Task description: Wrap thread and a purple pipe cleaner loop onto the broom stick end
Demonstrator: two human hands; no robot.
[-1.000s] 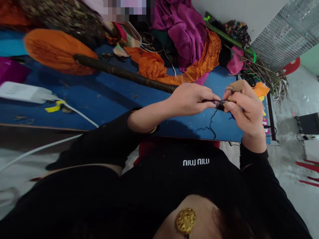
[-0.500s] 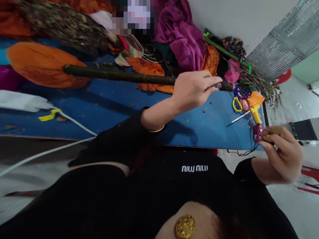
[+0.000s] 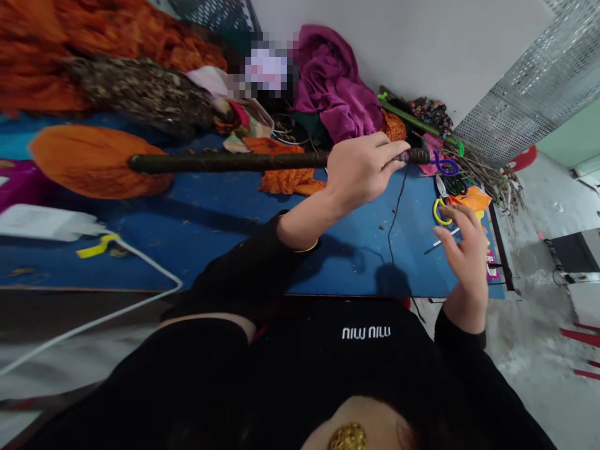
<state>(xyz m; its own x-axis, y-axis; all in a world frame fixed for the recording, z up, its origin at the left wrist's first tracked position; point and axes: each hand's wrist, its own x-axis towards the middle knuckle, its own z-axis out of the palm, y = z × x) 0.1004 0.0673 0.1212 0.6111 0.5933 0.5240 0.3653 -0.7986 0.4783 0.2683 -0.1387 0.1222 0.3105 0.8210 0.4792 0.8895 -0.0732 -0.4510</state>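
Note:
My left hand [image 3: 359,169] is wrapped around a long dark stick [image 3: 225,162] near its right end, holding it level above the table. Dark cord winds [image 3: 419,155] around that end, and a loose dark strand [image 3: 396,212] hangs from it past the table's front edge. At the stick's left end, orange cloth [image 3: 94,159] spreads behind it. My right hand [image 3: 466,244] is in the air with fingers apart and holds nothing visible. Yellow-handled scissors [image 3: 439,209] lie just beyond its fingertips. Purple scissor-like loops [image 3: 445,164] show beside the stick's wrapped tip.
On the blue table [image 3: 225,250] lie a white power adapter [image 3: 47,222] with its cable, orange cloth scraps [image 3: 288,178] and a thin white rod [image 3: 440,240]. Magenta cloth [image 3: 337,87], a dried plant bundle [image 3: 140,94] and thin twigs [image 3: 492,169] line the back.
My right hand has let go of the dark strand, which now hangs loose, and moved left toward the scissors with fingers opened. My left hand keeps its grip on the stick.

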